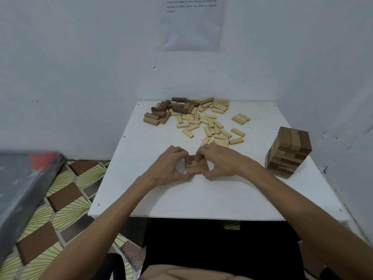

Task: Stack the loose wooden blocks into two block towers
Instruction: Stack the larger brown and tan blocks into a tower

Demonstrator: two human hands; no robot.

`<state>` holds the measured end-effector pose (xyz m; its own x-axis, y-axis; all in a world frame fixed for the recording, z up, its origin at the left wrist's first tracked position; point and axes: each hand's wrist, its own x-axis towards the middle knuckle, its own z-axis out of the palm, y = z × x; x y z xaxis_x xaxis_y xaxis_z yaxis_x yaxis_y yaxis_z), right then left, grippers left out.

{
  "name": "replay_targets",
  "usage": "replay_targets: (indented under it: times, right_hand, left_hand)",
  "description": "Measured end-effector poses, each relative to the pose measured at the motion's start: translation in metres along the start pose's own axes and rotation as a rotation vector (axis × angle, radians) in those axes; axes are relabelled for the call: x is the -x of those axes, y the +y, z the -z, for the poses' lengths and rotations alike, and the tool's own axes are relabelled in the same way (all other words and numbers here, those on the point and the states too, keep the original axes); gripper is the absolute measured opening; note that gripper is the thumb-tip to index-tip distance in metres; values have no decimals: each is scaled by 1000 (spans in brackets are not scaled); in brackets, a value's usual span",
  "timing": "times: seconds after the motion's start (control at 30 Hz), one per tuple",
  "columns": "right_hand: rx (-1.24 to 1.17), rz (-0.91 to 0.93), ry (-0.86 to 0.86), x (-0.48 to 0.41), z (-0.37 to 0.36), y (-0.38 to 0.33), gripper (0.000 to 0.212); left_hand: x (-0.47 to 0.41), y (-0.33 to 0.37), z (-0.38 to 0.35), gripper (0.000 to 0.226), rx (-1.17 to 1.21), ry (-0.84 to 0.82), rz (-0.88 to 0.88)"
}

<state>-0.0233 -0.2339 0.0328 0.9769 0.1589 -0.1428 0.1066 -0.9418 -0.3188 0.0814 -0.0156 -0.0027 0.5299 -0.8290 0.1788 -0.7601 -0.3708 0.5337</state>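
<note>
Here, your left hand (pixel 168 168) and right hand (pixel 223 160) cup the starter layer (pixel 196 167) mid-table (pixel 201 197), fingers (pixel 203 152) curled round its ends; its blocks run left-right. The loose blocks (pixel 210 126) lie just beyond, nearer your right hand; the next layer probably goes crosswise

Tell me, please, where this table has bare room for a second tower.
Bare: the table strip between left hand, right hand and the front edge; also its left side below the dark blocks. Crowded: the far middle's light blocks, the tower at right.
</note>
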Motion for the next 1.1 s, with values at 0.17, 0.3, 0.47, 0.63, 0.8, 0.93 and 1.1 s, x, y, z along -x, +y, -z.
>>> replay_targets:
  times: [0.17, 0.3, 0.47, 0.63, 0.8, 0.93, 1.1]
  right_hand:
    - [10, 17, 21, 7, 21, 0, 44]
    - [-30, 3, 65, 17, 50, 2, 41]
    - [-107, -55, 165, 39, 92, 5, 37]
    - [-137, -124, 227, 71, 123, 13, 35]
    - [-142, -185, 298, 102, 138, 31, 34]
    - [-128, -235, 330, 128, 146, 48, 34]
    - [-153, -289, 345, 157, 150, 66, 33]
  left_hand:
    - [-11, 9, 16, 39, 71, -47, -19]
    - [-32, 23, 40, 38, 84, -69, -74]
    - [-66, 54, 68, 38, 73, -58, -153]
    - [-100, 87, 78, 38, 44, -76, -250]
    - [-129, 118, 70, 42, 50, -83, -303]
    - [-148, 144, 59, 40, 51, -114, -341]
    - [-163, 174, 42, 32, 42, -121, -403]
